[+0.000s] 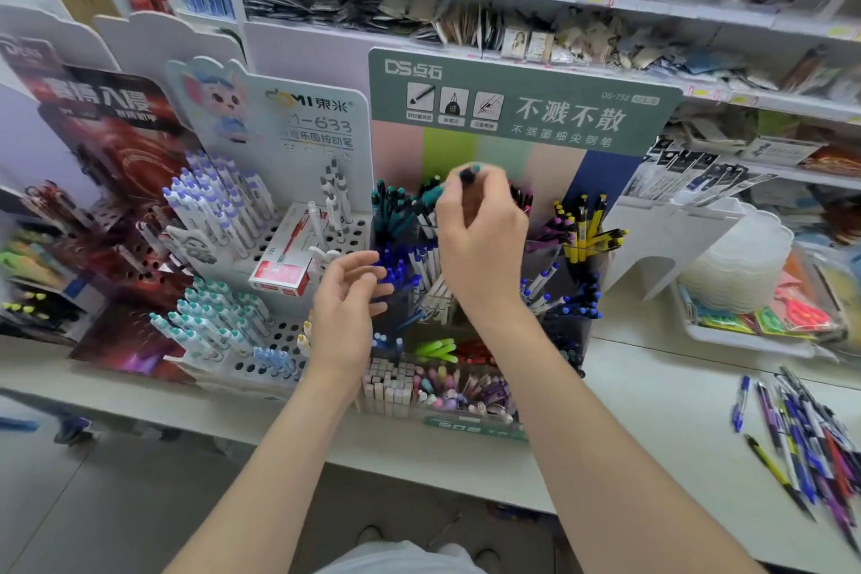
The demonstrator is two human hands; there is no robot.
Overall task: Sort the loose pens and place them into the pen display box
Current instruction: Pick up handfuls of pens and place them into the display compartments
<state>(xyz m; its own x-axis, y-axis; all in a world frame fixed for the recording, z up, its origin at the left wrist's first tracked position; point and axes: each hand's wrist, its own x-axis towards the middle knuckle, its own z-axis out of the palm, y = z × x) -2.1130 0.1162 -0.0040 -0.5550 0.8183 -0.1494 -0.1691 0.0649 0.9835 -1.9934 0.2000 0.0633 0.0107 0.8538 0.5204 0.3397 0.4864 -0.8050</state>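
Head view: right hand [480, 238] pinches dark teal-tipped pen [468, 175] between thumb and fingertips, above back-row compartments of pen display box [577, 340]. Left hand [347, 308] empty, fingers loosely spread beside blue pens. Box mostly stocked; loose pens [806, 438] heaped far right of fingers, plenty left.

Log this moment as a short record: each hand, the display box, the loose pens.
right hand: raised over the box's back row, pinching a dark pen by its top
left hand: open, empty, beside the blue pens
display box: compartments of teal, blue, yellow and pink pens
loose pens: heap on the counter, right of the box
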